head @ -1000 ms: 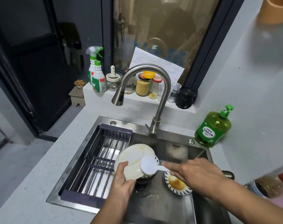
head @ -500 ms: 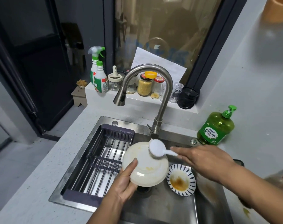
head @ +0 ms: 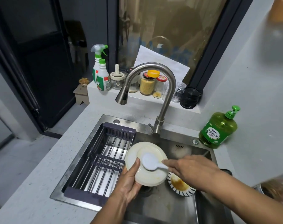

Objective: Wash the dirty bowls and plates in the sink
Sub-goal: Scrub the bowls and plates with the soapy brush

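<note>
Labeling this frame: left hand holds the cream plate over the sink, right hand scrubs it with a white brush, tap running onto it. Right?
Not quite: the tap is off. The head view shows no water leaving the faucet. The rest holds: the left hand grips the cream plate over the sink, and the right hand works the white brush against it.

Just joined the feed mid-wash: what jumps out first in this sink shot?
Dead centre over the sink, the left hand grips a cream plate tilted up while the right hand presses a white brush against it. Just right of it, a striped bowl with brown residue sits on the sink floor, unwashed. A tall curved faucet arches above, and a green soap bottle stands at the sink's right corner.
</note>
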